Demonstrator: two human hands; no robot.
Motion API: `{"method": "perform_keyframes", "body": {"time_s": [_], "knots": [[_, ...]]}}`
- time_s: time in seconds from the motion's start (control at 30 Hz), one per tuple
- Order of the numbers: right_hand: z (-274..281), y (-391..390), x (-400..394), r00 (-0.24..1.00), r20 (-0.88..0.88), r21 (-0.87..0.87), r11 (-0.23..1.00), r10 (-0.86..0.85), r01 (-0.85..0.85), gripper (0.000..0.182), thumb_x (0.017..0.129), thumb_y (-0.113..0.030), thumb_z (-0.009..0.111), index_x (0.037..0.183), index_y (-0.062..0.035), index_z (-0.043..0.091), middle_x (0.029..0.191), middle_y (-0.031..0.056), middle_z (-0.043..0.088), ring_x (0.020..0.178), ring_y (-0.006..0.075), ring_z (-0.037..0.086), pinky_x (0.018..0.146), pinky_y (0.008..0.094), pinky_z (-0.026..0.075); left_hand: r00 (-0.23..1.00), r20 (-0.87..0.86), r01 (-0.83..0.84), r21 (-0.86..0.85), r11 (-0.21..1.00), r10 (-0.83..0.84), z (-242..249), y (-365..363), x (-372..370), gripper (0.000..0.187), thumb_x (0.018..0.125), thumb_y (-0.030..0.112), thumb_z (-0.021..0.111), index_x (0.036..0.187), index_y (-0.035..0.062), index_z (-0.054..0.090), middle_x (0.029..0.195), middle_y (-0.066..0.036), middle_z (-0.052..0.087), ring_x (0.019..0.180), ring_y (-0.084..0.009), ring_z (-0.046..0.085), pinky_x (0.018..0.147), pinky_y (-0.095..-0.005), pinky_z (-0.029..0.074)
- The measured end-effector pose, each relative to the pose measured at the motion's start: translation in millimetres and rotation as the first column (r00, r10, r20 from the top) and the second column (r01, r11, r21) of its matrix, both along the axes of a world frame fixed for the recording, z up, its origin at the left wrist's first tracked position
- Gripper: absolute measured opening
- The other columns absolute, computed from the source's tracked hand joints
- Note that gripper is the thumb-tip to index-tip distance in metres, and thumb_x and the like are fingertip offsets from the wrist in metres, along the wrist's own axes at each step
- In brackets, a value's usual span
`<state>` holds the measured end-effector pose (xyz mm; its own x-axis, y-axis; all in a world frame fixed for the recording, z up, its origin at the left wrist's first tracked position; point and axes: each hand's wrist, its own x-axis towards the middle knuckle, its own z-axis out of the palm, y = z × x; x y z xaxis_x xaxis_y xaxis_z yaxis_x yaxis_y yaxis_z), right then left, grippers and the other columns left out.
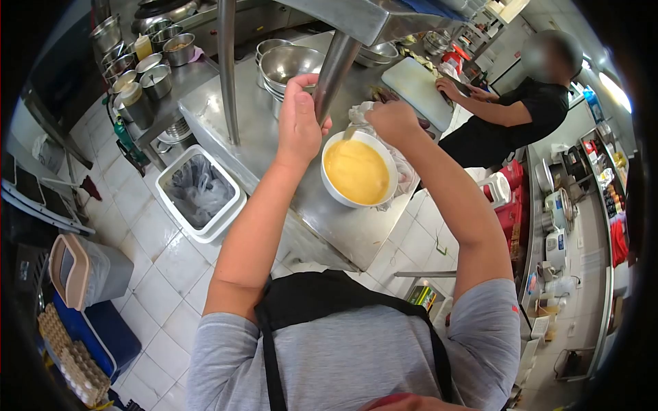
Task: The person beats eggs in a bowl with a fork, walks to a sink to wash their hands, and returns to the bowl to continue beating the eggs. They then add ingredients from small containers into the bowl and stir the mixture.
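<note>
A white bowl (326, 179) of yellow liquid, like beaten egg, stands on a metal table by a crumpled white cloth (406, 171). My left hand (301, 123) is closed around the slanted metal post (337, 72), left of the bowl's far rim. Over that rim, my right hand (394, 123) is closed on a utensil (350, 131) that reaches down into the liquid. Its handle is hidden in my fist, and its kind cannot be made out. Behind my left hand sit stacked metal bowls (291, 63).
A metal shelf (384, 20) overhangs the table. Beyond, a co-worker (510, 113) holds a knife at a white cutting board (419, 89). A lined white bin (229, 219) stands on the floor to the left. Pots (156, 83) line the left counter.
</note>
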<state>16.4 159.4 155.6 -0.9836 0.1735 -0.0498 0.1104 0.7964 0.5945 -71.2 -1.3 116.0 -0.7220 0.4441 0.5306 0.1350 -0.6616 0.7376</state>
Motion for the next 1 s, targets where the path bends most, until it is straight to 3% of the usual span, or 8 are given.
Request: {"method": "perform_keyframes", "body": {"time_s": [0.2, 0.37, 0.57, 0.67, 0.77, 0.87, 0.97, 1.0], "knots": [[3, 18, 52, 0.938, 0.154, 0.007, 0.950, -0.310, 0.312, 0.015, 0.071, -0.009, 0.050, 0.078, -0.0079, 0.064, 0.080, 0.0064, 0.063, 0.076, 0.0230, 0.061, 0.058, 0.0345, 0.049, 1.000, 0.008, 0.007, 0.016, 1.000, -0.007, 0, 1, 1, 0.061, 0.081, 0.059, 0.029, 0.104, 0.0035, 0.039, 0.063, -0.001, 0.044, 0.048, -0.0060, 0.043, 0.041, -0.0186, 0.034], [16, -8, 86, 0.912, 0.315, -0.133, 0.939, -0.262, 0.316, 0.014, 0.069, -0.011, 0.052, 0.079, -0.0087, 0.063, 0.079, 0.0078, 0.062, 0.075, 0.0233, 0.061, 0.060, 0.0336, 0.048, 0.999, 0.025, 0.038, 0.002, 0.999, -0.038, -1, 2, -1, 0.061, 0.082, 0.057, 0.028, 0.105, 0.0023, 0.038, 0.061, -0.001, 0.044, 0.047, -0.0068, 0.042, 0.040, -0.0196, 0.033], [-12, 7, 88, 0.947, -0.103, -0.330, 0.908, -0.306, 0.257, 0.015, 0.073, -0.013, 0.049, 0.084, -0.0099, 0.059, 0.081, 0.0083, 0.059, 0.075, 0.0237, 0.060, 0.060, 0.0355, 0.047, 1.000, 0.015, 0.020, -0.040, 0.999, -0.020, 1, 0, 0, 0.065, 0.080, 0.061, 0.027, 0.106, 0.0021, 0.037, 0.065, -0.003, 0.045, 0.047, -0.0079, 0.043, 0.042, -0.0204, 0.035], [-46, 27, 88, 0.936, -0.105, -0.265, 0.917, -0.335, 0.298, 0.018, 0.074, -0.013, 0.047, 0.087, -0.0101, 0.059, 0.084, 0.0089, 0.059, 0.075, 0.0246, 0.060, 0.061, 0.0366, 0.047, 1.000, 0.007, 0.019, -0.048, 0.999, -0.019, 2, 0, 1, 0.067, 0.079, 0.062, 0.027, 0.106, 0.0017, 0.037, 0.067, -0.003, 0.045, 0.048, -0.0079, 0.044, 0.042, -0.0202, 0.035], [-55, 22, 99, 0.859, 0.139, -0.296, 0.807, -0.492, 0.510, 0.018, 0.073, -0.013, 0.047, 0.087, -0.0132, 0.058, 0.087, 0.0106, 0.060, 0.075, 0.0260, 0.059, 0.061, 0.0362, 0.047, 1.000, -0.001, 0.006, -0.051, 0.999, -0.006, 3, -2, 1, 0.067, 0.079, 0.062, 0.028, 0.105, 0.0013, 0.037, 0.067, -0.002, 0.045, 0.048, -0.0077, 0.043, 0.042, -0.0199, 0.035], [-54, -9, 117, 0.903, 0.154, -0.400, 0.810, -0.402, 0.429, 0.018, 0.073, -0.017, 0.047, 0.087, -0.0116, 0.058, 0.086, 0.0108, 0.061, 0.076, 0.0263, 0.059, 0.064, 0.0369, 0.046, 1.000, -0.005, -0.007, -0.045, 0.999, 0.006, 3, -1, -1, 0.066, 0.080, 0.061, 0.027, 0.105, 0.0010, 0.037, 0.066, -0.002, 0.045, 0.047, -0.0076, 0.043, 0.041, -0.0197, 0.035], [-61, -9, 109, 0.906, 0.142, -0.589, 0.702, -0.399, 0.401, 0.022, 0.073, -0.015, 0.047, 0.091, -0.0107, 0.059, 0.081, 0.0118, 0.061, 0.076, 0.0265, 0.060, 0.064, 0.0387, 0.047, 1.000, -0.013, -0.007, -0.038, 0.999, 0.006, 2, 0, 1, 0.065, 0.081, 0.060, 0.027, 0.104, 0.0005, 0.037, 0.065, -0.003, 0.044, 0.047, -0.0076, 0.043, 0.041, -0.0196, 0.035], [-71, -11, 108, 0.902, 0.057, -0.561, 0.734, -0.429, 0.384, 0.021, 0.072, -0.015, 0.047, 0.090, -0.0102, 0.059, 0.081, 0.0118, 0.061, 0.075, 0.0266, 0.060, 0.063, 0.0388, 0.047, 1.000, -0.008, -0.014, -0.046, 0.999, 0.014, 5, -2, 3, 0.065, 0.081, 0.060, 0.027, 0.104, 0.0003, 0.037, 0.065, -0.003, 0.044, 0.046, -0.0076, 0.043, 0.041, -0.0196, 0.035]]}}
